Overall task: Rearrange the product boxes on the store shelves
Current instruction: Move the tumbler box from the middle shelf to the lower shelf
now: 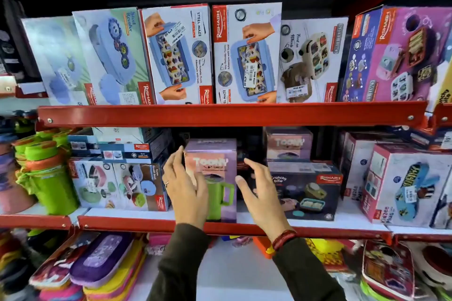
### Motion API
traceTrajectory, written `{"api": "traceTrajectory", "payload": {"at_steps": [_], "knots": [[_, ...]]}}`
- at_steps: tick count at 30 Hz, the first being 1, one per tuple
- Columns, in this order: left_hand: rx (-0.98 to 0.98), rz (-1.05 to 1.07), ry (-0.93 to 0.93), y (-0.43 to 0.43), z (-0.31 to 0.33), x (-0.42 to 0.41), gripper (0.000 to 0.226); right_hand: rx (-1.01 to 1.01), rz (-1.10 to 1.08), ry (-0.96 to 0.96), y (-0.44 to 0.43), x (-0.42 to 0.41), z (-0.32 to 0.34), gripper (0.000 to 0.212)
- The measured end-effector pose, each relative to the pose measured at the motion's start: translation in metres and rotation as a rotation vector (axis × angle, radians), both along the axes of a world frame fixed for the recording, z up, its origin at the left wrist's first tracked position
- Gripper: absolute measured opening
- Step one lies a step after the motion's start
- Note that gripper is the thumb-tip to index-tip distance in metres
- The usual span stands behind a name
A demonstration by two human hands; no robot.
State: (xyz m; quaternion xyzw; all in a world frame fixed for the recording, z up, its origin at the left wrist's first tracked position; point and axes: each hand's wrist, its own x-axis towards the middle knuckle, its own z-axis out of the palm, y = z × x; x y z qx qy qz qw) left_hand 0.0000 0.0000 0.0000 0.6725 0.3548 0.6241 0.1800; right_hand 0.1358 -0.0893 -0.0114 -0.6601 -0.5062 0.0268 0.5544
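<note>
A tall purple Toony tumbler box (215, 166) with a green mug printed on it stands upright on the middle shelf (146, 223). My left hand (183, 188) lies flat against the box's left front, fingers spread and pointing up. Just right of the box my right hand (261, 193) hovers with fingers apart, holding nothing; whether its thumb touches the box I cannot tell. A second Toony box (288, 144) stands further back on the right, on top of a dark Crunchy Bite box (308, 190).
The top shelf (232, 115) carries a row of upright lunch-box cartons. Green bottles (46, 178) crowd the left of the middle shelf, stacked cartons (117, 183) sit beside my left hand, and a white carton (403, 186) stands at right. Pouches (102, 259) fill the bottom shelf.
</note>
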Motion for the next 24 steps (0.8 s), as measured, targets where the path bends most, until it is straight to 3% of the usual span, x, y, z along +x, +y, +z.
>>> {"api": "traceTrajectory", "payload": {"at_steps": [3,6,16,21,24], "knots": [[-0.316,-0.104,0.041,0.015,-0.012,-0.005,0.060,-0.158,0.049,0.071,0.014,-0.002,-0.009,0.060],[-0.414,-0.284,0.085,0.026,-0.020,-0.010,0.052,-0.227,0.079,0.125,0.025,-0.006,-0.017,0.070],[-0.235,-0.408,-0.075,0.021,-0.026,-0.026,0.055,0.041,0.017,0.123,0.004,-0.006,-0.015,0.060],[-0.069,-0.367,-0.148,0.001,-0.025,-0.036,0.052,0.106,-0.006,0.061,-0.025,-0.010,-0.013,0.056],[-0.074,-0.360,-0.168,-0.012,-0.037,-0.041,0.053,0.137,-0.032,0.054,-0.043,-0.016,-0.022,0.057]]}}
